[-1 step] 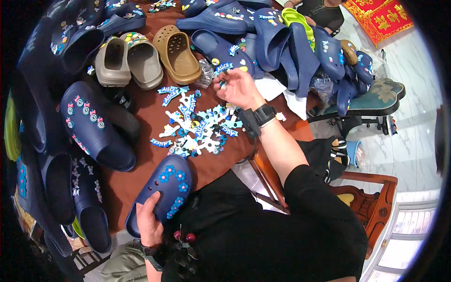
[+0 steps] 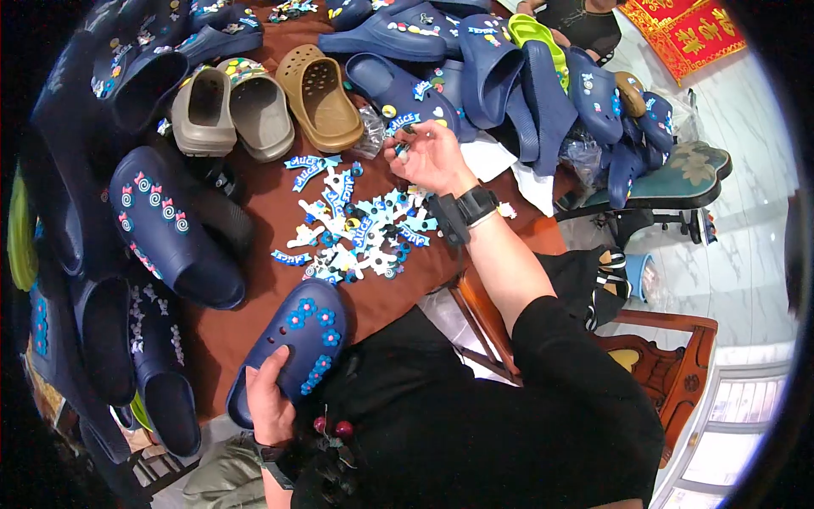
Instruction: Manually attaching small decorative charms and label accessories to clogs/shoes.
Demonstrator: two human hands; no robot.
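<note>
My left hand [image 2: 270,399] grips a navy clog [image 2: 292,339] at the near edge of the table, thumb on its upper and fingers out of sight beneath. Blue flower charms [image 2: 320,365] with pink centres dot the clog's upper, and a few of its holes are bare. Over the far side of a loose charm pile [image 2: 360,225], my right hand [image 2: 432,157] is raised with its fingers curled into a pinch. A small dark and blue shoe charm [image 2: 401,149] shows at the fingertips, mostly hidden. The pile mixes white, blue and black pieces.
Navy clogs crowd the left, among them one with pink bow charms [image 2: 157,199]. Beyond the pile stand a grey clog pair [image 2: 203,114] and a brown clog [image 2: 320,97]. More clogs heap at the back right, by a stool [image 2: 678,174]. Another person [image 2: 585,21] is at the far edge.
</note>
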